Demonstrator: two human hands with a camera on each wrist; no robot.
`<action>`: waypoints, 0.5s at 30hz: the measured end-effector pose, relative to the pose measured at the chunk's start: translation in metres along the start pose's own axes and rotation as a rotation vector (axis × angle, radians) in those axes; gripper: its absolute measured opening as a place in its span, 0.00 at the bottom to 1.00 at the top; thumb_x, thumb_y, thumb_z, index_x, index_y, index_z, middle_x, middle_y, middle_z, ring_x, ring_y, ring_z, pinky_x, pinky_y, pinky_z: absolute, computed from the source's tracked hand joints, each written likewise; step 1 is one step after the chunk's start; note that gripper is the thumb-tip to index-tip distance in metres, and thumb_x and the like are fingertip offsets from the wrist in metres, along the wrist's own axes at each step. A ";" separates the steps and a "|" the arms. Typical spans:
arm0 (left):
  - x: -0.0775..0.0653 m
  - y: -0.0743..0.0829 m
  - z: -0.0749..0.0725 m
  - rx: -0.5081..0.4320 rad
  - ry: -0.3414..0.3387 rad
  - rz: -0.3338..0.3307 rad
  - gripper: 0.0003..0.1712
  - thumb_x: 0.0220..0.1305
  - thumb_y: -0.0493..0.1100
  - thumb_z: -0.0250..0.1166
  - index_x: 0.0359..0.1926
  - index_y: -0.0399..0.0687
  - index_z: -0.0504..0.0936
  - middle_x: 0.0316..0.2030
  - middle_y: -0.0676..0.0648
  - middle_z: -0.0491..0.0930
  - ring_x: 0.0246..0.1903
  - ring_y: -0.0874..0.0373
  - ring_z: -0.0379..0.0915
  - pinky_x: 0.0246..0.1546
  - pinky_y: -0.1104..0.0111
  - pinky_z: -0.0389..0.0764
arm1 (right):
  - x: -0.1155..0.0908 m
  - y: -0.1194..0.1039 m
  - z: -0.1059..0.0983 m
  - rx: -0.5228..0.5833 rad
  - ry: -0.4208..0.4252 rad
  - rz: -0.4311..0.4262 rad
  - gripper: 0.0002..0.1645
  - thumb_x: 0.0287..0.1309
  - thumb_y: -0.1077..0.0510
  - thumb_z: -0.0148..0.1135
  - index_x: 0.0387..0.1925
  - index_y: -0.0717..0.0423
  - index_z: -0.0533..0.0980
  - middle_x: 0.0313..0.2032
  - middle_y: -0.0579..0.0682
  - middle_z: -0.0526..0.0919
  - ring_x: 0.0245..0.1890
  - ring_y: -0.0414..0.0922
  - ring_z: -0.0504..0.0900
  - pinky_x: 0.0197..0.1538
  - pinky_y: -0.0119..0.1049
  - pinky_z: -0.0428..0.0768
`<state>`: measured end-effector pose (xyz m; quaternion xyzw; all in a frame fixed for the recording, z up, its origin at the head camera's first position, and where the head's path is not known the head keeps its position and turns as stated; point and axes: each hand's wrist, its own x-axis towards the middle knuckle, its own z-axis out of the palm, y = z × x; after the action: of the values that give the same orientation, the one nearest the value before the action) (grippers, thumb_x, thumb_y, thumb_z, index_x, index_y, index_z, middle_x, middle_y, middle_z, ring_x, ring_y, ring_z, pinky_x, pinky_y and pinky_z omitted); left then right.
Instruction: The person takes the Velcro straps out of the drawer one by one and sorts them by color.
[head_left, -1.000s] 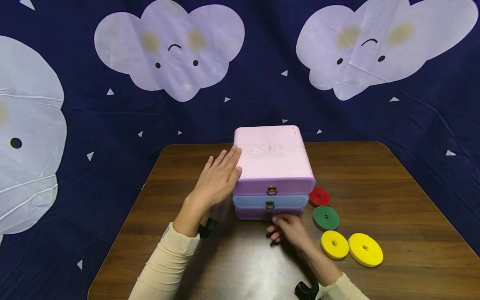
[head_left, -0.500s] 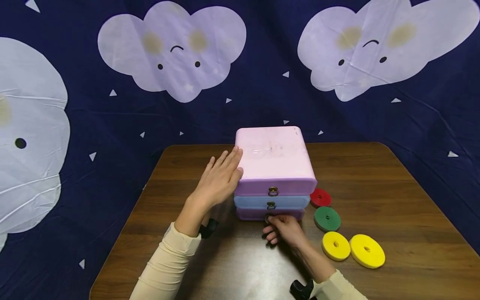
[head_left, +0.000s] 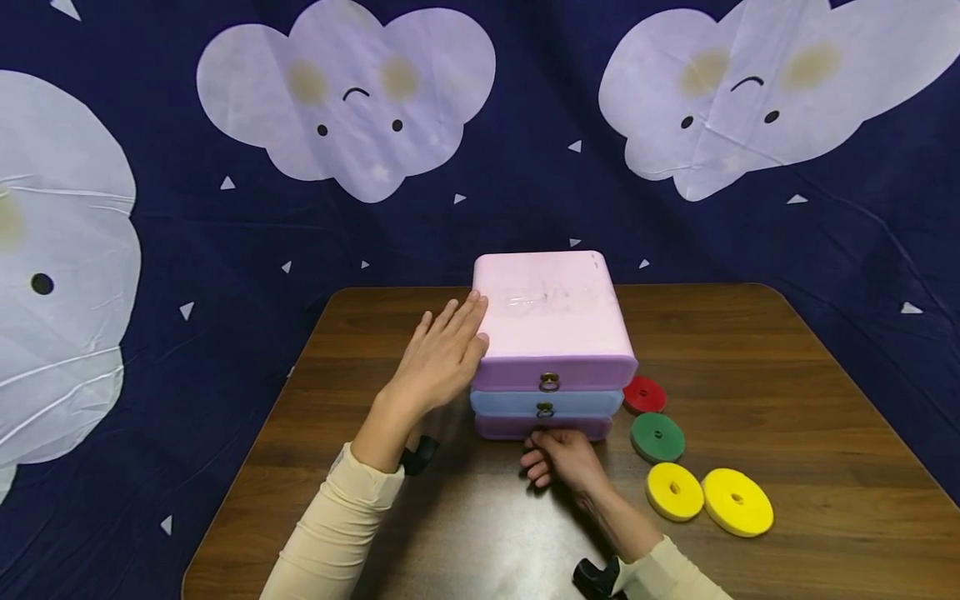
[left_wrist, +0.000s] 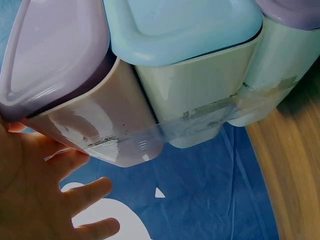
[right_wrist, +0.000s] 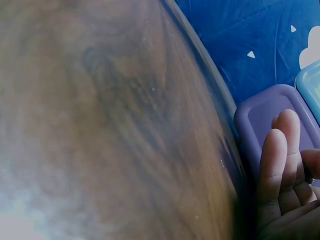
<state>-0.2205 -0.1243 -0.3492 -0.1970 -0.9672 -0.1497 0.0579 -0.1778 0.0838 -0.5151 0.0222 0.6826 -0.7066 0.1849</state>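
Note:
A small chest of three drawers (head_left: 551,304) stands on the table, pink on top, its fronts purple, blue and purple. My left hand (head_left: 442,354) rests against the chest's upper left edge, fingers straight; the left wrist view shows them spread beside the tape-bound side. At the lowest purple drawer (head_left: 498,428), my right hand (head_left: 570,460) pinches the ring pull between thumb and forefinger, its other fingers loosely bent. That ring is mostly covered by the fingers; a dark bit of metal (right_wrist: 309,177) shows in the right wrist view. All three drawers look pushed in.
Right of the chest lie a red disc (head_left: 645,394), a green disc (head_left: 657,437), a yellow disc (head_left: 675,492) and a larger yellow disc (head_left: 738,502), each with a centre hole. The wooden table (head_left: 810,417) ends at a dark blue cloud-patterned cloth (head_left: 540,100).
My right hand has shifted slightly left along the bottom drawer front, onto its ring pull. The left hand keeps its place against the chest.

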 end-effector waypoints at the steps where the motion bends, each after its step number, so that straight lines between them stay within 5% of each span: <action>1: 0.000 0.000 0.000 0.000 0.001 0.000 0.32 0.72 0.59 0.29 0.74 0.62 0.42 0.75 0.59 0.41 0.75 0.53 0.37 0.73 0.49 0.38 | -0.001 0.000 0.000 0.003 0.001 0.001 0.22 0.67 0.56 0.48 0.45 0.76 0.72 0.22 0.47 0.85 0.18 0.36 0.82 0.22 0.31 0.80; 15: -0.001 0.002 0.000 0.003 0.005 -0.011 0.32 0.73 0.58 0.29 0.74 0.62 0.43 0.75 0.60 0.40 0.75 0.54 0.37 0.73 0.49 0.39 | -0.010 0.004 0.002 0.026 -0.022 -0.011 0.21 0.68 0.55 0.47 0.42 0.75 0.71 0.21 0.45 0.85 0.17 0.35 0.81 0.22 0.31 0.80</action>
<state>-0.2193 -0.1233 -0.3487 -0.1913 -0.9683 -0.1492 0.0598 -0.1674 0.0845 -0.5157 0.0128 0.6715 -0.7165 0.1883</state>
